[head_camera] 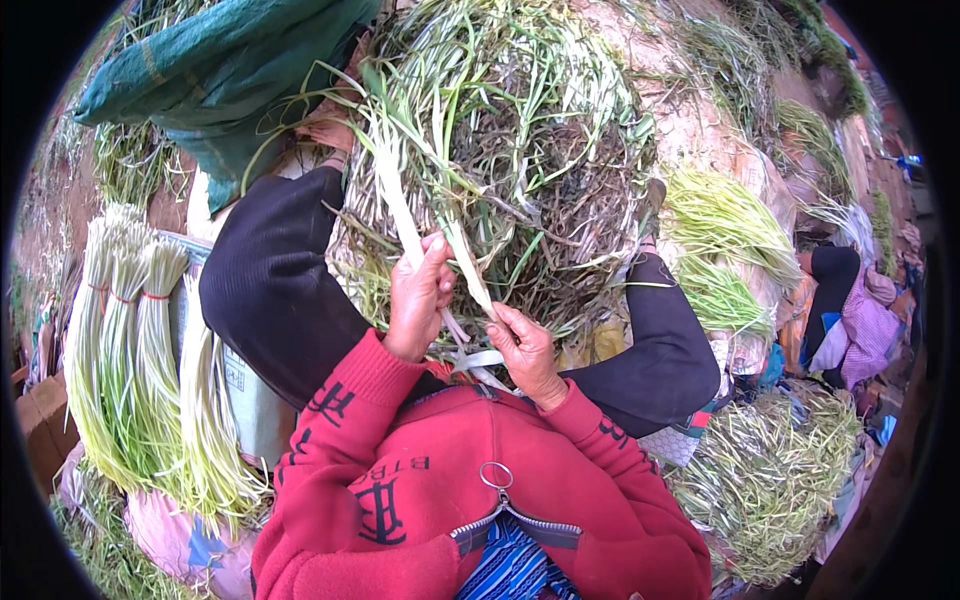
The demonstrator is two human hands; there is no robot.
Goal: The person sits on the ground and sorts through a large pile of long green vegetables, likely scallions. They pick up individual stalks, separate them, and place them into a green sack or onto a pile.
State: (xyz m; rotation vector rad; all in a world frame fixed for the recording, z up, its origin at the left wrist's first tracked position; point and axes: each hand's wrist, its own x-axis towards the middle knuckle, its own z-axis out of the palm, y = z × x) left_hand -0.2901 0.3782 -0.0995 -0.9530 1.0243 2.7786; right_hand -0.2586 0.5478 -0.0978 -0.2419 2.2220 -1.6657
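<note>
Between my knees, my left hand grips several long white vegetable stalks with green leafy tops pointing away from me. Close beside it, my right hand pinches the lower end of another pale stalk between thumb and fingers. Its outer layer looks ragged and brownish. Beyond both hands lies a large heap of unsorted stalks, green at the far side and dark and withered nearer the middle. A loose whitish peeling lies just below my hands.
To my left, bundles of cleaned stalks tied with red bands lean together. A green woven sack is at the upper left. Yellow-green leaves lie to the right, above a pile of cut scraps. Another person's leg shows at far right.
</note>
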